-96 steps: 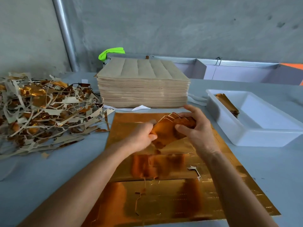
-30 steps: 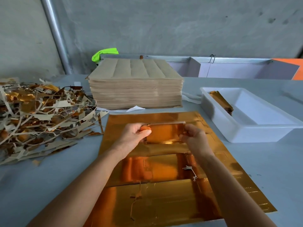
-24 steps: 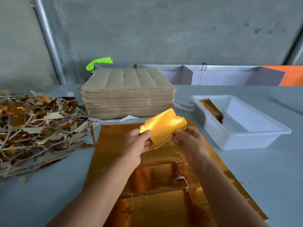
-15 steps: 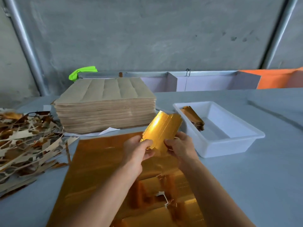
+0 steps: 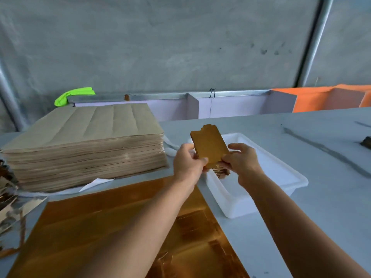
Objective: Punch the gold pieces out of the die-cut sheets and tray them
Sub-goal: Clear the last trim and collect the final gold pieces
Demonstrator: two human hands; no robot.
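gold pieces [image 5: 209, 149], a small stack, sit mid-frame over the white tray's [image 5: 281, 171] left end. i see my left hand [image 5: 187, 162] pinching their left edge, my right hand [image 5: 240, 160] pinching the right. the gold sheet [image 5: 80, 227] lies lower left on the bench [image 5: 331, 197].

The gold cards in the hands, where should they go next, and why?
Probably down into the tray. Both the left hand and the right hand pinch the gold cards right above its near end, where a few pieces already lie. So lowering them onto that pile looks like the next small move.
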